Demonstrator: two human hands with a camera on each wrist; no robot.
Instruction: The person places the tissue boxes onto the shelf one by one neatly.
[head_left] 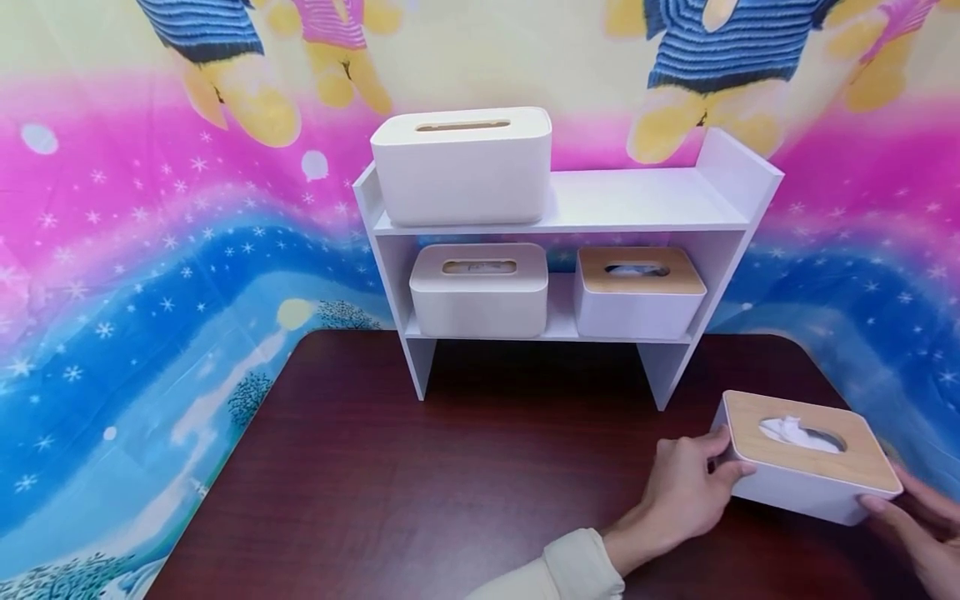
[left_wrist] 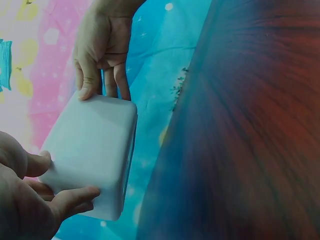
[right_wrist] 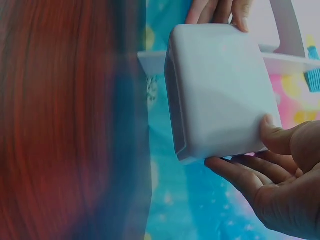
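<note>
Both hands hold a white tissue box (head_left: 817,458) with a light wooden lid, over the right part of the dark table. A white tissue pokes up through the oval slot. My left hand (head_left: 686,487) grips the left end, thumb along the front side. At the opposite end my right hand (head_left: 922,533) has its thumb at the near corner, partly cut off by the frame edge. In the left wrist view the box (left_wrist: 92,145) shows its plain white side between the two hands. The right wrist view shows space between the box (right_wrist: 225,90) and the tabletop.
A white two-tier shelf (head_left: 637,200) stands at the back of the table (head_left: 450,483). Its top tier carries a tall cream tissue box (head_left: 461,179). On the lower tier sit a beige tissue box (head_left: 480,308) and another wooden-lidded one (head_left: 637,312). A patterned cloth (head_left: 150,333) hangs behind.
</note>
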